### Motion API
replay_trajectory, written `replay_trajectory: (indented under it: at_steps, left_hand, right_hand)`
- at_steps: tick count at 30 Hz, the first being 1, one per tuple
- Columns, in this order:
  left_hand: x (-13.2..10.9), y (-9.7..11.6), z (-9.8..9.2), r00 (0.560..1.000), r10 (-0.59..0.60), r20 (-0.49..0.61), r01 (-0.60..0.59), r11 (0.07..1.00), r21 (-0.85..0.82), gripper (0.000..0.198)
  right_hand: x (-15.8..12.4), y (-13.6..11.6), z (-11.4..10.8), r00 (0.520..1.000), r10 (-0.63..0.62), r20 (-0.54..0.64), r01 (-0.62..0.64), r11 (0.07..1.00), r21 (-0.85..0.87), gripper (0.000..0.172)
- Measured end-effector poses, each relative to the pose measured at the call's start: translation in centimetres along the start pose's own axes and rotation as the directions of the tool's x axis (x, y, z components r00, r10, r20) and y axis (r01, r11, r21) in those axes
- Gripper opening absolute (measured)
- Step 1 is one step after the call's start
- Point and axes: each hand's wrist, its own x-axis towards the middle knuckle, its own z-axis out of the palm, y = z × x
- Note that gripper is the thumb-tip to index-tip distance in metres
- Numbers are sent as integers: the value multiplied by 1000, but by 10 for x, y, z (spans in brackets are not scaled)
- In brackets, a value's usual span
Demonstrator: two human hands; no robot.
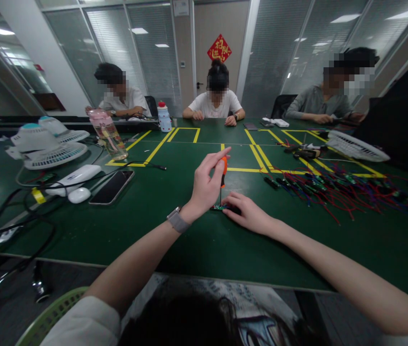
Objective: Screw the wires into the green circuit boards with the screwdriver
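Note:
My left hand (208, 178) is closed round the orange and black handle of a screwdriver (224, 169), with the fingers reaching past its top. The screwdriver stands upright, its thin shaft running down to a small green circuit board (217, 208) on the table. Low on the table, my right hand (246, 211) has its fingertips closed on the right end of that board. Those fingers hide part of the board, and whether the screwdriver's tip sits in a screw is too small to make out.
Several circuit boards with red and blue wires (319, 187) lie in a heap to the right. On the left are a phone (112, 187), a white mouse (79, 194), cables, fans (54, 153) and a pink-lidded bottle (108, 137). Several people sit across the green table (146, 245).

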Motion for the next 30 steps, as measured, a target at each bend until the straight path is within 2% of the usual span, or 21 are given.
replay_trajectory:
  at_steps: [3, 9, 14, 19, 24, 28, 30]
  left_hand:
    - [0, -1, 1, 1000, -17, 2, 17, 999, -36, 27]
    - [1, 0, 0, 998, 54, -19, -52, 994, 96, 18]
    - [0, 0, 0, 999, 35, 15, -35, 999, -5, 26]
    - [0, 1, 0, 996, 68, -60, -60, 990, 126, 18]
    - [0, 0, 1, 999, 14, 48, -13, 999, -30, 28]
    - [-1, 0, 0, 999, 30, -14, -28, 996, 87, 20]
    - [-1, 0, 0, 999, 28, -22, -26, 995, 93, 20]
  right_hand:
    - [0, 1, 0, 1000, 0, -2, 0, 1000, -1, 11]
    - [0, 1, 1, 1000, 1, 7, 0, 1000, -8, 10]
    - [1, -1, 0, 1000, 13, 8, -13, 1000, -6, 11]
    - [0, 0, 1, 1000, 7, 4, -7, 1000, 0, 10]
    - [0, 0, 0, 1000, 9, 10, -10, 1000, 3, 11]
    - [0, -1, -1, 1000, 10, 8, -10, 1000, -7, 10]
    - [0, -2, -1, 1000, 11, 5, -11, 1000, -4, 9]
